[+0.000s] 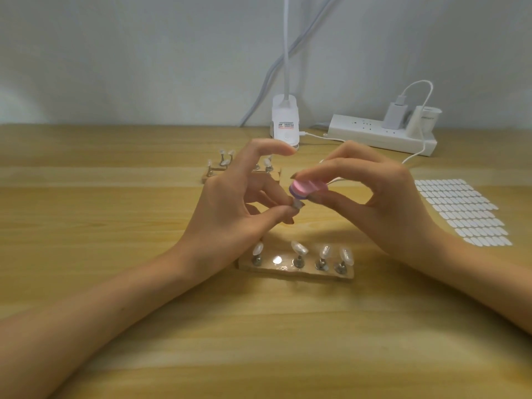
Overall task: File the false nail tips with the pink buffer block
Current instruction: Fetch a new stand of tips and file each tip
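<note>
Beneath pink buffer block [307,189], blurred nail tip [297,203], mostly hidden.

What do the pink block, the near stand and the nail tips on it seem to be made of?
Pink buffer block: probably foam, matte pink with a purple layer at its end. Near stand: base looks like pale wood, glossy on top; its pegs glint like metal. Nail tips: likely translucent plastic, with shiny highlights.

Bright soft light, glint on near wooden stand [305,272], mild blur, edges bowed
</note>
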A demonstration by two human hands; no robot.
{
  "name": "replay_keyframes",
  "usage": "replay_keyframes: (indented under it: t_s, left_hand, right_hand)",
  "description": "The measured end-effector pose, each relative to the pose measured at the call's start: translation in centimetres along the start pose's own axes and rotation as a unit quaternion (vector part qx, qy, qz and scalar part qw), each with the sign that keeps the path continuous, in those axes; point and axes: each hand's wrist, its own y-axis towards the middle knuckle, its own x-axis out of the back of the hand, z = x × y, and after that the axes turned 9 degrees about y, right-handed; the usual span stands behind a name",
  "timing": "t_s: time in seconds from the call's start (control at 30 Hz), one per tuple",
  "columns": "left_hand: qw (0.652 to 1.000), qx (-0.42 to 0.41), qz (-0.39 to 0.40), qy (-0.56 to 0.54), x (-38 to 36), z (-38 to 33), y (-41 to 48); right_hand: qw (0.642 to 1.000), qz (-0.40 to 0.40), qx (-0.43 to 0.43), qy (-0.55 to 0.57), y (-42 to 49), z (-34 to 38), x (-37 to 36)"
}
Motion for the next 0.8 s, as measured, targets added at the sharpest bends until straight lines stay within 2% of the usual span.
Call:
replay_keyframes:
  t_s: [0.13,0.27,0.4,0.53,0.63,0.8]
  left_hand:
    - [1.000,-0.004,-0.005,-0.009,-0.02,-0.16,-0.09]
    - [1.000,0.005,-0.011,-0.010,0.00,0.13,0.03]
    - [1.000,-0.003,-0.012,-0.010,-0.06,0.14,0.06]
    - [1.000,0.007,-0.011,-0.013,-0.02,0.28,0.01]
    - [1.000,-0.003,-0.012,-0.013,-0.01,0.19,-0.04]
    - [1.000,0.017,-0.011,-0.019,0.08,0.13,0.02]
  right_hand:
    - [0.999,0.024,0.045,-0.020,-0.06,0.46,-0.39]
    - [1.000,0.003,-0.009,0.010,0.52,0.34,0.01]
    - [0.998,0.038,0.050,-0.022,0.25,0.58,-0.57]
    - [1.000,0.003,-0.001,0.003,0.35,0.29,0.07]
    - [0.998,0.041,0.051,-0.021,0.10,0.44,-0.60]
    - [1.000,0.001,-0.005,0.003,0.27,0.01,0.06]
